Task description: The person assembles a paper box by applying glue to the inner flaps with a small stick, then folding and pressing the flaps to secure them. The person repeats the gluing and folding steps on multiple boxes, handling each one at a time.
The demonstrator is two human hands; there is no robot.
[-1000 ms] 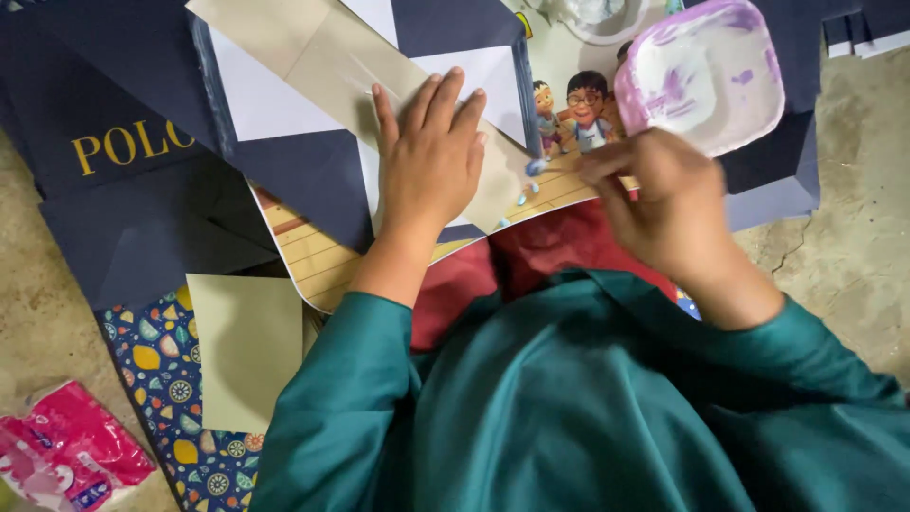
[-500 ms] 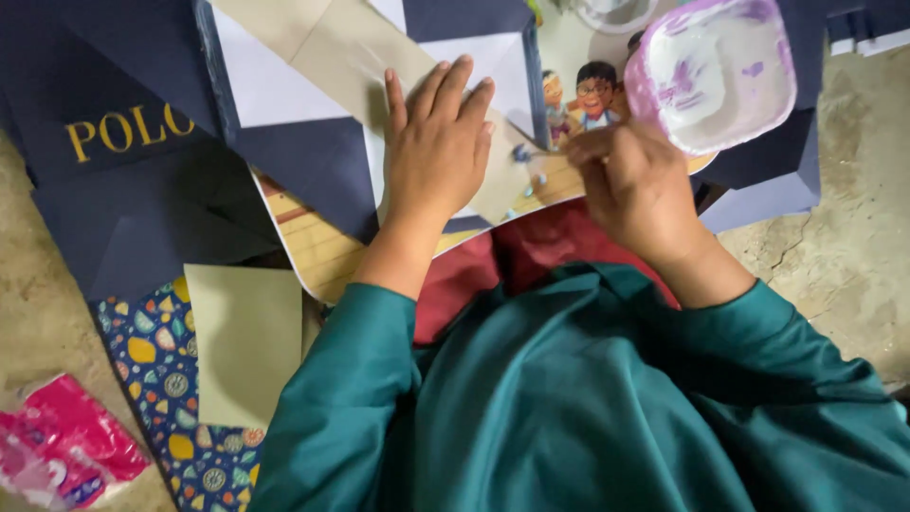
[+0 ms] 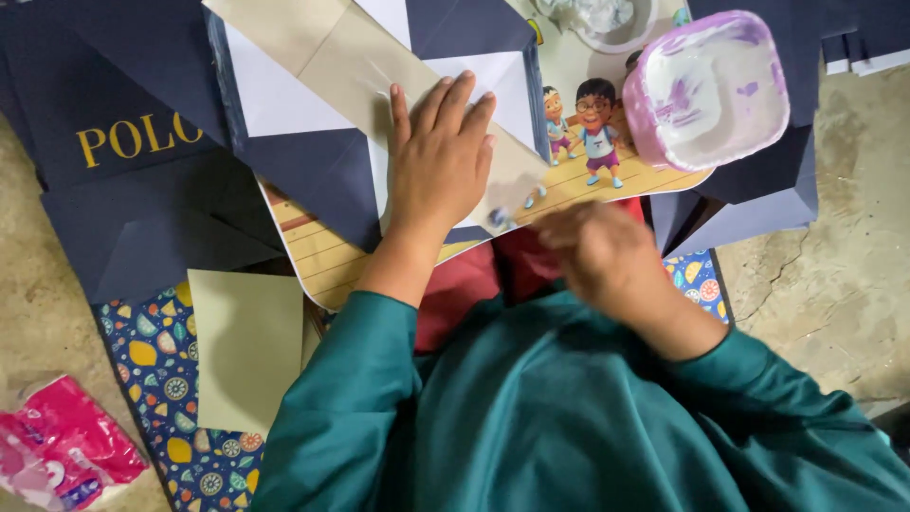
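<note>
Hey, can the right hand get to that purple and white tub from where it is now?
Probably yes. The right hand hovers over the near edge of the cartoon board, and the purple and white tub sits just beyond it, up and to the right, with nothing between them.

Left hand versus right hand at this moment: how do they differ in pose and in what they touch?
The left hand lies flat, fingers spread, pressing on the folded paper of navy, white and tan; the right hand is curled and nearer the body, over the board's lower edge. The left hand is sharp; the right hand is blurred, so what its fingers hold cannot be told. Both are bare and come out of teal sleeves.
</note>
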